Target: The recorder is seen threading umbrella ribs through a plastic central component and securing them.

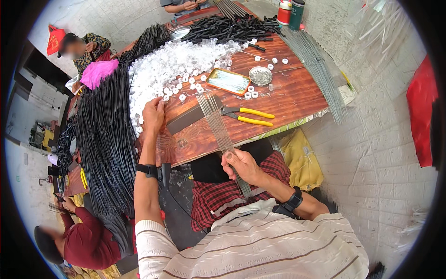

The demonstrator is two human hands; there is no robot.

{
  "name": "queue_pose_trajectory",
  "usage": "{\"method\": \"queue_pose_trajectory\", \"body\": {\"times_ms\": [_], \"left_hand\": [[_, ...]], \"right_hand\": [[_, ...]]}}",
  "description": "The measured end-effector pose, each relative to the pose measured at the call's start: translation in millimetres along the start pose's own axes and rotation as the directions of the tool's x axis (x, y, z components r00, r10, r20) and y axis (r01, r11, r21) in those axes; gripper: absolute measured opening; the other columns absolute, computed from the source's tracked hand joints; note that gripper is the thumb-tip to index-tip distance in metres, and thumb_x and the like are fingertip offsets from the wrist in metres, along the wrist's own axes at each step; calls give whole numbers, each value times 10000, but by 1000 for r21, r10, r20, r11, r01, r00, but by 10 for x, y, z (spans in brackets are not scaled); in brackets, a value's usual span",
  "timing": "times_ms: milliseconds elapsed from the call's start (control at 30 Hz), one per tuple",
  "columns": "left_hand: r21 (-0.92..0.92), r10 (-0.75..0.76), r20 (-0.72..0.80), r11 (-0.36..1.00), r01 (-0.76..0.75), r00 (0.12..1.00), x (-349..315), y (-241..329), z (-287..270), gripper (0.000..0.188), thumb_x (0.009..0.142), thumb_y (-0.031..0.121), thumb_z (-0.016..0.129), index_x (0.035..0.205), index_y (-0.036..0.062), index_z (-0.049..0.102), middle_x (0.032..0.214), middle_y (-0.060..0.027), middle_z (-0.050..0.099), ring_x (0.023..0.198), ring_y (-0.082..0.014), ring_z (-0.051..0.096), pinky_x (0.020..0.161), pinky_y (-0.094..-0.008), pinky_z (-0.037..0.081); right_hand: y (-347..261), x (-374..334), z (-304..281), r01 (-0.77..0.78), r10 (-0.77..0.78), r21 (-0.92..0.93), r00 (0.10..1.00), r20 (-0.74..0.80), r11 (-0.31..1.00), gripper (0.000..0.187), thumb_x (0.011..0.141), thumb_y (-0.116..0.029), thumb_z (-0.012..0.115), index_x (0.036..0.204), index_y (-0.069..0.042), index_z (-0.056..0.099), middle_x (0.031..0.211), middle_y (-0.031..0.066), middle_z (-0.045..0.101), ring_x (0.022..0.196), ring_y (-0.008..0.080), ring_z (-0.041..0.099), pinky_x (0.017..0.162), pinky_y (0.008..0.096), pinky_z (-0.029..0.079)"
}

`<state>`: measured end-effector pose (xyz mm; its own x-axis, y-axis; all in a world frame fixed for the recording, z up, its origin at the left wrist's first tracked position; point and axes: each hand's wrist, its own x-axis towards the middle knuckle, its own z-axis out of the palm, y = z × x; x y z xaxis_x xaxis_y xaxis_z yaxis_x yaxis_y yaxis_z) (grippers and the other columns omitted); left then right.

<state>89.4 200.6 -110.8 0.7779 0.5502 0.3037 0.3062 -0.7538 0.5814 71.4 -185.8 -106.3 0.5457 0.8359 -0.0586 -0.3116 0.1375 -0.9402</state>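
Note:
My right hand (242,166) is closed round a bundle of thin metal rods (214,122), whose far ends fan out flat over the table. The rods' near ends hang below my fist, over a red checked cloth (204,200) on my lap. My left hand (153,115) is at the near edge of a heap of clear and white plastic pieces (162,65), its fingers drawn together; whatever they pinch is too small to make out. Under the rods lies a dark flat bar (186,120). Pliers with yellow handles (253,116) rest just right of the rods.
An orange-rimmed tray (210,84) and a round dish (261,76) stand beyond the pliers. Long black rods (104,139) drape over the left side; black parts (227,29) heap at the back. Grey rods (316,69) line the right edge. Several other people sit around the table.

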Motion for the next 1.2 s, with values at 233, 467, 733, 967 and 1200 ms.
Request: {"method": "queue_pose_trajectory", "body": {"times_ms": [233, 467, 733, 967, 1200], "left_hand": [[-414, -191, 125, 882, 226, 974, -143, 161, -74, 218, 923, 93, 623, 1110, -15, 656, 924, -96, 685, 849, -169, 673, 705, -255, 548], [-927, -194, 375, -47, 373, 906, -674, 913, -695, 401, 944, 7, 560, 1328, -77, 478, 1071, -145, 641, 909, -186, 678, 810, -256, 609], [-955, -40, 291, -64, 289, 956, -1038, 1292, -1009, 465, 898, -4, 622, 1332, -76, 470, 1233, -203, 600, 987, -214, 670, 862, -269, 598], [-930, 45, 301, -206, 304, 952, -1164, 1312, -1007, 509, 845, -44, 667, 1322, -46, 487, 1297, -230, 557, 1008, -238, 644, 881, -276, 591], [-911, 98, 292, -275, 308, 951, -1198, 1349, -939, 471, 876, -51, 627, 1327, -44, 490, 1348, -241, 519, 1031, -222, 632, 871, -277, 592]], "right_hand": [[-26, 34, 73, -15, 16, -23, 999, 36, 1000, 401, 1053, -383, 395, 910, -37, 540, 635, 11, 507, 534, 84, 485, 492, 237, 440], [9, -10, 250, 6, -3, -22, 993, 115, 1000, 369, 1046, -367, 422, 901, -50, 543, 621, -5, 505, 516, 60, 477, 479, 213, 421], [26, -116, 366, 67, -51, -84, 983, 174, 994, 400, 1044, -401, 415, 908, -49, 547, 622, -3, 513, 513, 66, 491, 477, 214, 427], [-11, -180, 394, 82, -63, -105, 983, 173, 991, 416, 1043, -416, 412, 907, -46, 546, 612, -1, 509, 507, 72, 489, 473, 221, 425], [19, -158, 386, 95, -78, -82, 980, 180, 992, 418, 1043, -417, 411, 905, -46, 548, 611, -1, 509, 507, 69, 486, 470, 220, 418]]}}
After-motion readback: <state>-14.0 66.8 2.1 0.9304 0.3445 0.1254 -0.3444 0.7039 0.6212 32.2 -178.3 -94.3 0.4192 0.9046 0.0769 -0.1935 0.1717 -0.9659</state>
